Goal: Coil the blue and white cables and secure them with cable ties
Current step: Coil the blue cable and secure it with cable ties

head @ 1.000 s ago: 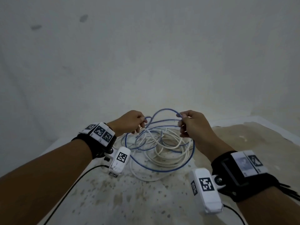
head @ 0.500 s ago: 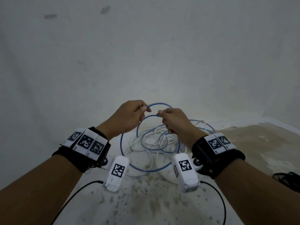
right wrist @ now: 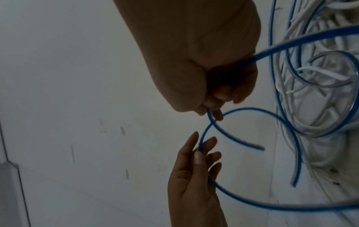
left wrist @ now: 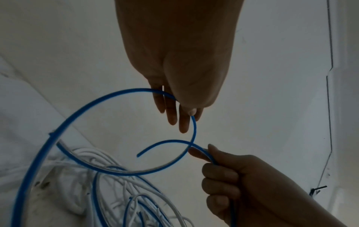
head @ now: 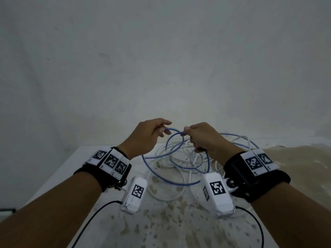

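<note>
Blue cable (head: pixel 162 177) up in both hands now, lifted off the worktop (head: pixel 172 222). Left hand (head: pixel 145 138) pinches it between thumb and fingers (left wrist: pixel 172 113), the rest of the fingers fairly straight. Right hand (head: pixel 204 138) is clenched round the same cable, thumb and forefinger nipping it near the free end (left wrist: pixel 138 155), which curls back toward the left hand. One big blue loop hangs from the two grips down to the pile. White cable (head: pixel 168 198) lies below in loose tangled rings on the stained worktop, blue turns mixed through it. Wrist bands (head: pixel 111 161) carry black-and-white square code tags; no readable writing on them. Pale wall (head: pixel 161 59) behind.
</note>
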A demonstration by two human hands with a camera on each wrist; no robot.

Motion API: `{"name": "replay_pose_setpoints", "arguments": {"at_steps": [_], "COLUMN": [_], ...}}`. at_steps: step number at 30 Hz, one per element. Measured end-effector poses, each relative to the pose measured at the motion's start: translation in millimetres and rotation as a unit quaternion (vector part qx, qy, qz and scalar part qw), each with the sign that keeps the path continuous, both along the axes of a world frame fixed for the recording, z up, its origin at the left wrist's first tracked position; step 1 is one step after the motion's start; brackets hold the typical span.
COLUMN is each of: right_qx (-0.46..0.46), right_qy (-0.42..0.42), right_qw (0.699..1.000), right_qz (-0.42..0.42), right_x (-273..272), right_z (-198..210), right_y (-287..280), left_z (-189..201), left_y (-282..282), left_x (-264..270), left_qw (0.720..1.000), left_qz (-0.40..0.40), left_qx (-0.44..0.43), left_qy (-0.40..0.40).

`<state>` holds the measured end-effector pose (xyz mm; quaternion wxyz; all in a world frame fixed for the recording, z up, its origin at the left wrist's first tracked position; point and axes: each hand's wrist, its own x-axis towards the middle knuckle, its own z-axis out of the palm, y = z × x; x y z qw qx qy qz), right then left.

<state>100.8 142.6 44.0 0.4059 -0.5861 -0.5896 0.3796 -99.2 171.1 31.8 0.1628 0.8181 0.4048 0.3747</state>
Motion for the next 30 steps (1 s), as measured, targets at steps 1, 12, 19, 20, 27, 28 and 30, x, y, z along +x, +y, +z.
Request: {"name": "replay_pose_setpoints", "arguments": {"at_steps": [1,12,19,20,27,28,30], "right_qx": [-0.003,0.040,0.016,0.012,0.036,0.039,0.038], "right_qy": [0.006,-0.052,-0.117,-0.100,0.323,0.358,0.399], "right_qw": [1.000,0.998,0.993,0.995,0.939,0.926,0.911], "right_qz": [-0.001,-0.022,-0.028,-0.024,-0.109,-0.110,-0.098], "right_x": [1.8,38.9,81.6,87.0,99.2,98.8,98.8], "right_z": [-1.8,-8.7,-1.7,0.6,18.5,19.7,21.0], "right_y": [2.7,11.5,0.5,-3.8,-30.3,-33.8,-42.2], "left_z": [-1.4,8.0,3.7,1.8,-7.4,-6.7,-0.7], "left_y": [2.1,8.2,-27.4,-38.4,-93.8,-91.9,-83.8], "left_x": [4.3,51.2,70.5,75.3,123.7,130.8,140.1], "left_qw": [1.000,0.999,0.977,0.969,0.836,0.806,0.730], "left_qz": [-0.006,0.044,0.166,0.142,-0.013,-0.004,0.033], "left_qx": [0.004,0.022,-0.041,-0.112,-0.548,-0.581,-0.594], "left_qy": [-0.014,-0.024,0.127,0.169,0.002,-0.109,-0.337]}}
